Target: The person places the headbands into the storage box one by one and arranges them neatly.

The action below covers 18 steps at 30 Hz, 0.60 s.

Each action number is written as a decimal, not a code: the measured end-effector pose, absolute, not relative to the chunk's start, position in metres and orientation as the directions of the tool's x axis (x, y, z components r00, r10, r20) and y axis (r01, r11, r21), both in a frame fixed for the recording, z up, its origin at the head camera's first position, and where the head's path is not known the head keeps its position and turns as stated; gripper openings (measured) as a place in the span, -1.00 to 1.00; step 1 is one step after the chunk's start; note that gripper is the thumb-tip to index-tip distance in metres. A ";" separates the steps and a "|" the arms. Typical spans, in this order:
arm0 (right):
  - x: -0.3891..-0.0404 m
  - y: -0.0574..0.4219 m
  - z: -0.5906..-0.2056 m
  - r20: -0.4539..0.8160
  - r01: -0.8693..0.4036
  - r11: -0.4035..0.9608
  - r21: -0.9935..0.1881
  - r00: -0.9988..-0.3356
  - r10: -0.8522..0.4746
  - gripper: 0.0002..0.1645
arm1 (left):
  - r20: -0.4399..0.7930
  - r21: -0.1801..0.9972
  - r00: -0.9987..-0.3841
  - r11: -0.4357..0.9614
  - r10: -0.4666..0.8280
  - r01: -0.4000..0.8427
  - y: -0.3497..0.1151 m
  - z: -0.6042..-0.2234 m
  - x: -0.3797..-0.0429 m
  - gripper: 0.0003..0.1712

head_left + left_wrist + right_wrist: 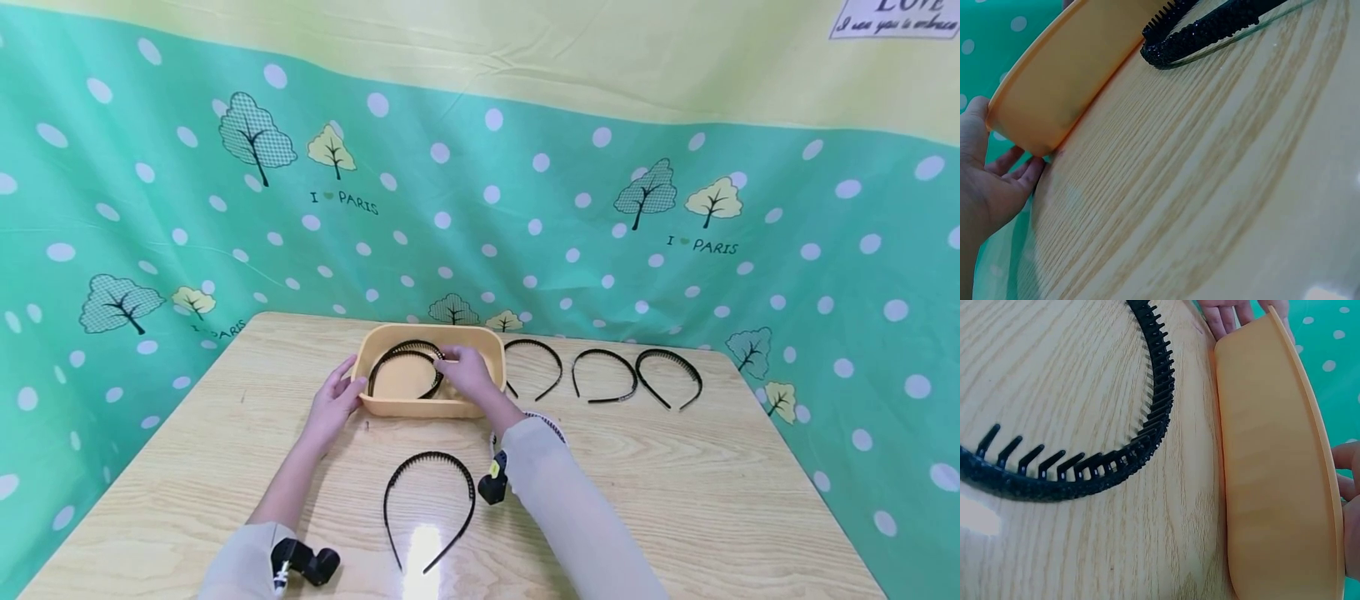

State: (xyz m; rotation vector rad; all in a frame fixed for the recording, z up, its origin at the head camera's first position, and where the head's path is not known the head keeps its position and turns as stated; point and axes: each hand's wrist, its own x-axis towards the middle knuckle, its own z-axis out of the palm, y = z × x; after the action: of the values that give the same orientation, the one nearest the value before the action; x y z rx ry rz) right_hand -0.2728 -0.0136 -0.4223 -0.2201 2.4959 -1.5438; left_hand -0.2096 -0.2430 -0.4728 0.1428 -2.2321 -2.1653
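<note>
A pale orange plastic box (420, 407) sits on the table with black toothed headbands (415, 343) lying inside it. My left hand (335, 406) grips the box's left end, thumb at the rim and fingers against the outer wall, as the left wrist view also shows. Reaching over the front rim, my right hand (470, 373) pinches a headband at the right side of the loops in the box. In the right wrist view the box wall (1279, 469) hides most of that hand. Nearer me, another black headband (431, 454) lies on the table, its ends toward me.
Right of the box, three thin black headbands (603, 352) lie in a row along the back of the wooden table (697, 483). A further headband (553, 427) is partly covered by the right sleeve. Behind the table hangs a green dotted curtain (465, 192).
</note>
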 end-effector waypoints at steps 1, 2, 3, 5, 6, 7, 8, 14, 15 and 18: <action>-0.273 -0.014 -0.423 -0.090 -0.020 0.440 -0.898 -0.970 -0.227 -0.50 | -0.044 0.999 -0.995 0.029 -0.085 -0.046 -0.243 -0.473 -0.210 -0.25; -0.273 -0.014 -0.423 -0.089 -0.019 0.438 -0.899 -0.970 -0.225 -0.51 | -0.044 0.998 -0.996 0.031 -0.083 -0.047 -0.243 -0.473 -0.209 -0.25; -0.273 -0.014 -0.423 -0.088 -0.018 0.438 -0.899 -0.971 -0.222 -0.52 | -0.045 0.998 -0.996 0.031 -0.082 -0.048 -0.243 -0.473 -0.209 -0.25; -0.274 -0.014 -0.423 -0.075 -0.030 0.443 -0.896 -0.973 -0.218 -0.56 | -0.044 0.998 -0.996 0.034 -0.084 -0.047 -0.243 -0.474 -0.210 -0.25; -0.274 -0.014 -0.423 -0.070 -0.034 0.445 -0.895 -0.974 -0.216 -0.58 | -0.043 0.998 -0.996 0.035 -0.084 -0.046 -0.243 -0.474 -0.210 -0.25; -0.275 -0.014 -0.423 -0.065 -0.039 0.450 -0.892 -0.975 -0.214 -0.60 | -0.043 0.998 -0.996 0.037 -0.083 -0.047 -0.244 -0.474 -0.210 -0.25; -0.275 -0.014 -0.424 -0.060 -0.044 0.454 -0.890 -0.975 -0.212 -0.61 | -0.044 0.998 -0.996 0.037 -0.084 -0.047 -0.244 -0.474 -0.210 -0.25; -0.276 -0.015 -0.424 -0.035 -0.064 0.458 -0.887 -0.978 -0.204 -0.65 | -0.041 0.998 -0.996 0.035 -0.081 -0.043 -0.243 -0.474 -0.209 -0.25; -0.276 -0.015 -0.424 -0.031 -0.067 0.457 -0.887 -0.979 -0.202 -0.65 | -0.040 0.998 -0.996 0.036 -0.079 -0.043 -0.244 -0.474 -0.209 -0.25; -0.276 -0.015 -0.423 -0.025 -0.067 0.450 -0.890 -0.980 -0.196 -0.66 | -0.038 0.999 -0.996 0.036 -0.079 -0.041 -0.244 -0.474 -0.209 -0.25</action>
State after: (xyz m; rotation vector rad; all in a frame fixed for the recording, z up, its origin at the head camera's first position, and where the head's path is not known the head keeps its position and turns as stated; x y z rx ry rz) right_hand -0.2756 -0.0152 -0.4233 -0.2347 2.5675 -1.5675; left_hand -0.2086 -0.2439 -0.4743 0.1301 -2.2404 -2.1586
